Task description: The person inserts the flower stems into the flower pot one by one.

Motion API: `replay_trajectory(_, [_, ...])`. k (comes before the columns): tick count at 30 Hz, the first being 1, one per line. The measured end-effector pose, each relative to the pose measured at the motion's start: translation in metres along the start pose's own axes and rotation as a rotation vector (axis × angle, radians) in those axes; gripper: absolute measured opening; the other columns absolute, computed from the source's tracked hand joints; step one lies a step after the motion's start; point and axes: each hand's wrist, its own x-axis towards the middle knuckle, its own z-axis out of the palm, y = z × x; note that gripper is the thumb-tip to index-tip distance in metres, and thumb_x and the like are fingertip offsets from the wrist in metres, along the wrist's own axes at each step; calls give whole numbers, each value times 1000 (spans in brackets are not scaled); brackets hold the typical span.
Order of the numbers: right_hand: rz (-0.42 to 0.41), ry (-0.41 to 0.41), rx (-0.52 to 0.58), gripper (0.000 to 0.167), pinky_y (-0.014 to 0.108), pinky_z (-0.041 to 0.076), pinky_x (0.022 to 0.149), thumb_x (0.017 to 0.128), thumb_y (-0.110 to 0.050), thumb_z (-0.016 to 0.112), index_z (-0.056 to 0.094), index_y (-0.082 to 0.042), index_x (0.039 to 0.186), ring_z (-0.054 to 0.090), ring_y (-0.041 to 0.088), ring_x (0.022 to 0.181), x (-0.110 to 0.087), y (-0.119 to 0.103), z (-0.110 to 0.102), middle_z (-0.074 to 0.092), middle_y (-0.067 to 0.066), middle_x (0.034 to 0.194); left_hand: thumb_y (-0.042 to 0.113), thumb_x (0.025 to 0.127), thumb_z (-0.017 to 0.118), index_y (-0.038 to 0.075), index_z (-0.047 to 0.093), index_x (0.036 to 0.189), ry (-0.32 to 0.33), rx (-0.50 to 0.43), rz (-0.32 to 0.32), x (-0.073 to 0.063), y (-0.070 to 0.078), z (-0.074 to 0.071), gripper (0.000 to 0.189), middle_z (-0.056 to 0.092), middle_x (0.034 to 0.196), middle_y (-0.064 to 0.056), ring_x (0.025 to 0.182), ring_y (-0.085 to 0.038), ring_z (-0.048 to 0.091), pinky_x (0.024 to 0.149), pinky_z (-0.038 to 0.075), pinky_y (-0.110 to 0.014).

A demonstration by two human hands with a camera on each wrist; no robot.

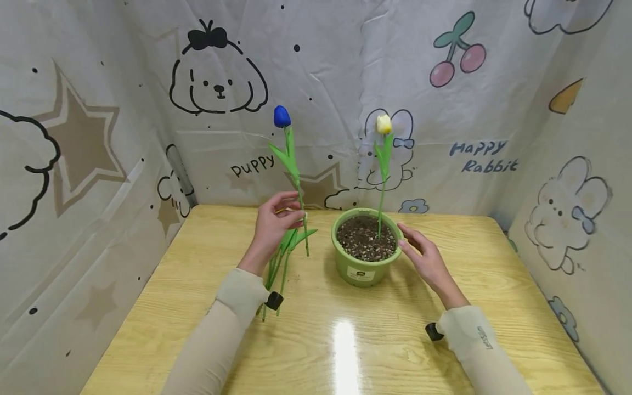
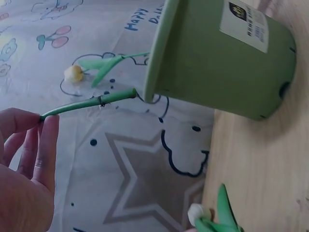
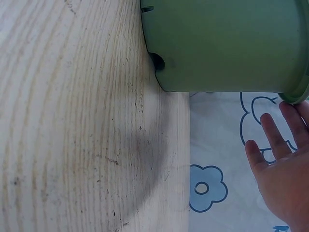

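My left hand [image 1: 277,219] pinches the green stem of a blue tulip [image 1: 282,117] between thumb and fingers, bloom up. The stem's lower end hangs over the table, left of the green flowerpot [image 1: 362,274]; in the left wrist view the stem [image 2: 118,95] points toward the pot's rim. A yellow-and-white tulip [image 1: 383,124] stands upright in the pot's dark soil [image 1: 362,244]. My right hand [image 1: 423,258] is at the pot's right rim with fingers extended. In the right wrist view its fingertips [image 3: 286,107] are right at the rim.
More green stems and leaves [image 1: 276,269] lie on the wooden table [image 1: 395,340] under my left forearm, with a whitish bloom [image 2: 198,212] showing in the left wrist view. A printed cloth [image 1: 326,66] encloses the back and sides.
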Motion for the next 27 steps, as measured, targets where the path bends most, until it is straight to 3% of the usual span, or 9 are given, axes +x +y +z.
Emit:
replay_trajectory(7, [-3, -8, -1, 52, 62, 34, 121, 109, -24, 54, 44, -7, 157, 44, 44, 144, -2, 4, 4, 42, 20, 162, -9, 92, 71, -1, 61, 135, -7, -53, 29, 7, 1, 18, 45, 67, 100, 0, 91, -18, 72, 80, 65, -33])
replay_trajectory(13, [8, -1, -1, 51, 62, 32, 122, 109, -25, 54, 44, -9, 157, 41, 44, 147, -1, -1, 0, 41, 18, 162, -8, 92, 71, -2, 61, 136, -27, -55, 85, 21, 1, 40, 46, 67, 99, 1, 87, -13, 71, 79, 65, -33])
replay_trajectory(16, [7, -3, 0, 51, 62, 32, 122, 109, -24, 54, 44, -10, 157, 40, 44, 148, -1, -4, -1, 41, 17, 163, -8, 91, 72, -1, 62, 135, -21, -48, 104, 27, 2, 50, 46, 68, 102, -4, 85, -12, 71, 79, 65, -33])
replay_trajectory(22, [8, -4, 8, 52, 63, 32, 121, 109, -22, 55, 44, -9, 158, 40, 45, 148, -1, -6, -1, 41, 18, 163, -9, 92, 71, 0, 62, 134, -16, -30, 126, 37, 0, 69, 44, 64, 114, -25, 84, -10, 68, 81, 65, -32])
replay_trajectory(27, [11, -1, 14, 52, 62, 32, 122, 109, -24, 55, 44, -10, 157, 40, 45, 147, 0, -4, 0, 41, 18, 163, -10, 93, 69, -4, 58, 137, -19, -36, 137, 44, -3, 82, 46, 64, 113, -20, 86, -10, 66, 83, 65, -33])
